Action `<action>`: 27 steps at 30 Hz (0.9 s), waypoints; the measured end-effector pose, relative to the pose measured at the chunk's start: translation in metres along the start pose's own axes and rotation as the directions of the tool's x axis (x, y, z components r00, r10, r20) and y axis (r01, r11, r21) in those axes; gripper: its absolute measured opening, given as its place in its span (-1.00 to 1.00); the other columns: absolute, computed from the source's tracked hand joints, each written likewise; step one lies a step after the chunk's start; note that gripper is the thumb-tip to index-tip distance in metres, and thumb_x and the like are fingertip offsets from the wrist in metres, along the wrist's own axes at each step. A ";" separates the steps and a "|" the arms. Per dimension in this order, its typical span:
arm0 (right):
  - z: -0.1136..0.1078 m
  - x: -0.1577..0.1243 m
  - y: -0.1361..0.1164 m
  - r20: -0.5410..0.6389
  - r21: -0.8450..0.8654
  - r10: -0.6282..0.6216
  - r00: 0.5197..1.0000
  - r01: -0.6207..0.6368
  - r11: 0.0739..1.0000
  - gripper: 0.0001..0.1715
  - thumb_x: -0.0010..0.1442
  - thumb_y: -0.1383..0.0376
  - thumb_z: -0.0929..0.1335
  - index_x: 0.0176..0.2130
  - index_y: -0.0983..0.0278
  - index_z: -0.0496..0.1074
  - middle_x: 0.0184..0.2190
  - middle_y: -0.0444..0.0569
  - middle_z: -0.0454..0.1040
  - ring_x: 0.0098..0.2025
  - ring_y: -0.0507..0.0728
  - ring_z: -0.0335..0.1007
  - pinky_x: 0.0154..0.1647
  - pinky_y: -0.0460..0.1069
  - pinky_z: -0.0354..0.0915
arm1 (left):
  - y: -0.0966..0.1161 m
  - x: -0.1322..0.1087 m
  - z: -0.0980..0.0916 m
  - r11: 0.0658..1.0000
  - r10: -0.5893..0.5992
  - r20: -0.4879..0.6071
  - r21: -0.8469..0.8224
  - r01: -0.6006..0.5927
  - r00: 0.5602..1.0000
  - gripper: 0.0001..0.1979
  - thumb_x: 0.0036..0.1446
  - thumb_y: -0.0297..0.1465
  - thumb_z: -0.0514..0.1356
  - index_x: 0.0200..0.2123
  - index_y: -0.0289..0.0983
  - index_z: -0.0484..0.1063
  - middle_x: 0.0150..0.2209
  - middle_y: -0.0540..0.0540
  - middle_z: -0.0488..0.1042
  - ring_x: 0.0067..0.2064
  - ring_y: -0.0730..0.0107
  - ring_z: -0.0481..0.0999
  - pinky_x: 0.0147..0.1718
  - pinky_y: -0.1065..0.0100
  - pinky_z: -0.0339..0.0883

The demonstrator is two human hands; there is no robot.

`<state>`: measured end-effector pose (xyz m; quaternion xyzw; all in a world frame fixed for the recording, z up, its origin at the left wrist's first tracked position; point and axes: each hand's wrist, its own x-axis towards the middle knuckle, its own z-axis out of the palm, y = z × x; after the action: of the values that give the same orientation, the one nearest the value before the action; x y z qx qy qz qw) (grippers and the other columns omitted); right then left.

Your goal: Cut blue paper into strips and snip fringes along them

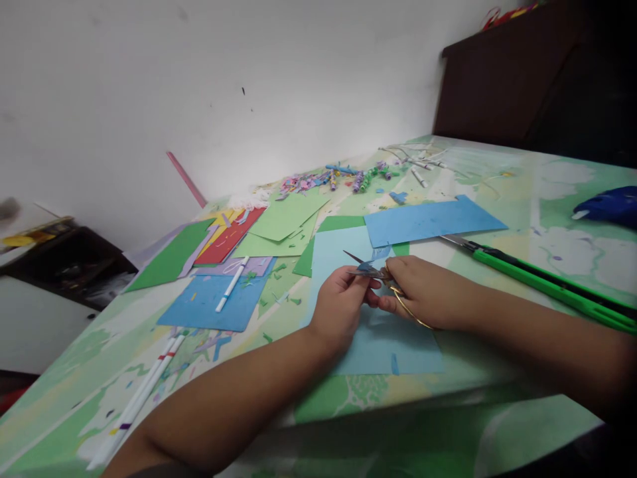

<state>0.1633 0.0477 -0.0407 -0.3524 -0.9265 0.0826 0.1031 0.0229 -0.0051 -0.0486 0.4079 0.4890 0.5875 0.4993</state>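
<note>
My left hand (341, 305) pinches a small piece of blue paper (365, 268) above a light blue sheet (383, 342) on the table. My right hand (423, 292) is closed round small gold-handled scissors (393, 285), whose dark blades point left past the paper piece. Both hands meet near the middle of the table, fingertips almost touching.
Coloured sheets lie around: a blue sheet (430, 220), green sheets (286, 222), a red sheet (229, 242), another blue sheet with a white pen (231, 284). Long green-handled shears (542, 279) lie at right, a blue glue gun (610, 206) far right. Rolled paper bits (343, 178) line the wall.
</note>
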 end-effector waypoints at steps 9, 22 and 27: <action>0.000 -0.001 -0.002 0.003 -0.033 -0.040 0.999 0.040 0.999 -0.53 0.12 -0.01 0.13 -0.33 0.34 0.27 -0.40 0.09 0.36 -0.36 0.18 0.27 -0.44 -0.02 0.09 | 0.001 -0.002 -0.004 0.987 0.053 0.058 0.147 -0.061 0.997 -0.84 0.04 -0.36 0.09 -0.52 -0.32 0.27 -0.58 0.04 0.33 -0.59 0.59 0.32 -0.54 0.47 0.21; 0.003 -0.005 -0.003 -0.012 -0.197 -0.071 0.997 0.067 0.978 -0.55 0.13 0.04 0.16 -0.36 0.37 0.34 -0.45 0.12 0.37 -0.39 0.20 0.28 -0.46 -0.01 0.06 | 0.002 -0.004 -0.007 0.941 0.106 0.088 0.313 -0.129 0.990 -0.85 0.06 -0.38 0.05 -0.52 -0.29 0.28 -0.62 0.04 0.33 -0.56 0.54 0.33 -0.50 0.43 0.22; 0.003 -0.005 -0.004 -0.043 -0.172 -0.041 0.998 0.033 0.985 -0.51 0.11 0.01 0.17 -0.34 0.39 0.32 -0.45 0.12 0.38 -0.39 0.22 0.30 -0.47 0.00 0.07 | 0.006 -0.006 -0.004 0.948 0.095 0.056 0.299 -0.107 0.994 -0.84 0.05 -0.39 0.06 -0.55 -0.30 0.27 -0.63 0.04 0.31 -0.59 0.56 0.32 -0.51 0.45 0.22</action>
<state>0.1636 0.0417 -0.0438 -0.3446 -0.9339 -0.0074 0.0953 0.0191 -0.0122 -0.0436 0.5157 0.5413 0.5223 0.4103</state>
